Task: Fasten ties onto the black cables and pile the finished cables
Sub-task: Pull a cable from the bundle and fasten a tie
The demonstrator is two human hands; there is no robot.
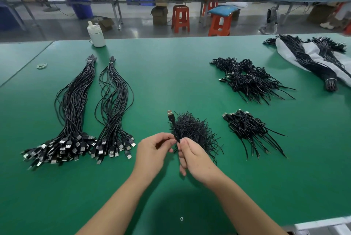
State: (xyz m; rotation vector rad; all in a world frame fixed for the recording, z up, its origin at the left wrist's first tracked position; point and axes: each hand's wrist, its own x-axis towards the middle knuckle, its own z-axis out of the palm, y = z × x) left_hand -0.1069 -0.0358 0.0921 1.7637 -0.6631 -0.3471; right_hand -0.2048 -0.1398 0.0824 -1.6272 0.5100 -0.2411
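Since coiled black cable [175, 132] is pinched between both hands above heap of ties [195, 132], likely light, limp, springy; best held at gathered loops, not USB plug [170, 114]. Left hand [152, 155] and right hand [193, 160] both closed on it. Finished cables [247, 126] lie piled right; untied bundles [76, 113] left. No legible writing on green table [171, 75].

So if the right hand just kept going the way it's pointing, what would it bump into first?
Probably the left hand: the right hand points up-left toward it, both pinching the same cable. The ties pile sits just beyond, though depth is unclear.
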